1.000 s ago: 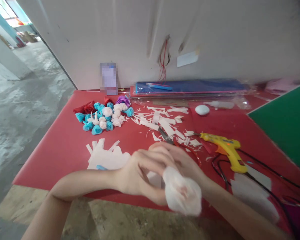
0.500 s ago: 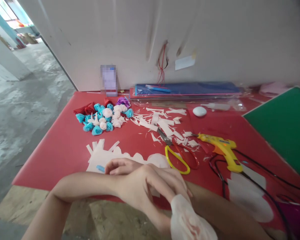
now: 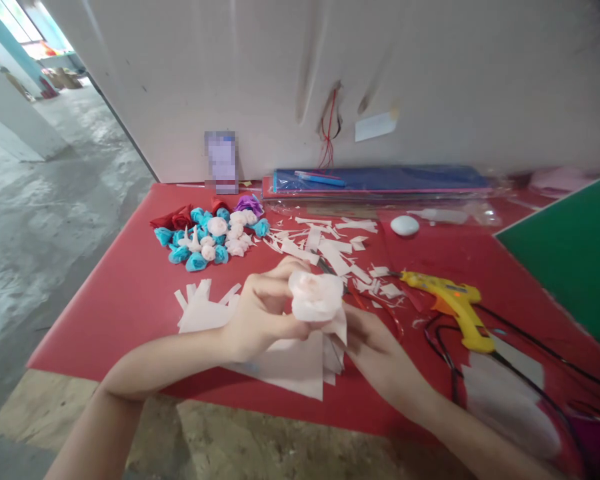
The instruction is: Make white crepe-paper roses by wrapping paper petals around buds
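Observation:
My left hand (image 3: 257,310) is closed round a pale pink paper rose (image 3: 317,295), held above the table with its bloom facing up. My right hand (image 3: 375,347) is at the rose's lower right side, fingers pinched on its base; the fingertips are partly hidden behind a petal. Beneath both hands lie white paper sheets (image 3: 290,367), one with cut strips at its far left. Scissors (image 3: 325,265) lie just beyond the hands, partly covered by the rose and my right hand.
A yellow glue gun (image 3: 450,300) with a black cord lies at right, beside a green board (image 3: 570,260). Paper scraps (image 3: 335,253) are scattered mid-table. Blue, white, red and purple paper roses (image 3: 210,233) cluster at left. A white egg-shaped object (image 3: 405,225) sits farther back, near wrapped sheets (image 3: 405,180).
My left hand has raised the rose from the lower right to the middle. My right hand has drawn back from the sheets at left to the rose, uncrossing my arms.

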### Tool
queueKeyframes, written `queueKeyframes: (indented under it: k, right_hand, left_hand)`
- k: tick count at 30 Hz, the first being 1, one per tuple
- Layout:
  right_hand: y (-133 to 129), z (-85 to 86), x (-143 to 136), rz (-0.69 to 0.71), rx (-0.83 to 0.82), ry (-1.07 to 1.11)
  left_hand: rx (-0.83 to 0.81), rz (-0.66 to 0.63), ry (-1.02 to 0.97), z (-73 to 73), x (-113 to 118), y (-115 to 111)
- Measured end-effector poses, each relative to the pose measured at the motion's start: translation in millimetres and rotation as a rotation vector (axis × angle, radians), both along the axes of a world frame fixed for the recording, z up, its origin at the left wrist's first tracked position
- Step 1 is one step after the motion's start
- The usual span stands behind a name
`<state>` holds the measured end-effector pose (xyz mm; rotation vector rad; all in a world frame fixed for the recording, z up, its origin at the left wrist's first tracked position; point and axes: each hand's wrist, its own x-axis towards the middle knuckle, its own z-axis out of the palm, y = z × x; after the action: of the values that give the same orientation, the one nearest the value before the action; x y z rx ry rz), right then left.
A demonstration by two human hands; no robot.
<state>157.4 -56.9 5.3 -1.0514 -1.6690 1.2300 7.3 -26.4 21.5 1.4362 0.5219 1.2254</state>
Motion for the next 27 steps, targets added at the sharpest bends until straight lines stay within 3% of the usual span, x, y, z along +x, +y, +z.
queueKeyframes:
  k: [5,11,16,18,21,24,27]
  right_hand:
    - [-16.0,15.9,9.7,0.032,0.066,-0.048]
    - [-14.4,18.4,-0.1,-0.150,0.154,-0.069]
    - [-12.8,23.0,-1.7,-0.215,0.261,-0.163]
    - [-12.9,25.0,0.1,-0.205,0.307,-0.179]
    - [-12.2,23.8,4.8,-0.146,0.421,-0.203]
    - [-10.1,15.7,10.9,-0.057,0.551,-0.156]
    - [-5.9,6.6,15.5,-0.048,0.643,-0.054]
  left_hand:
    - [-0.160,0.091,-0.005,-9.9,3.8,-0.6]
    - [-0.024,0.076,-0.015,-19.3,8.8,-3.1]
    - [-0.129,0.049,-0.033,-19.5,12.2,-7.9]
    - [-0.040,0.082,0.002,-17.2,12.1,-7.1]
    - [0.256,0.138,0.063,-10.9,9.9,-2.6]
    - [0.545,0.181,0.144,-3.1,6.1,0.9]
    - [0.699,0.248,0.241,2.8,3.0,0.2]
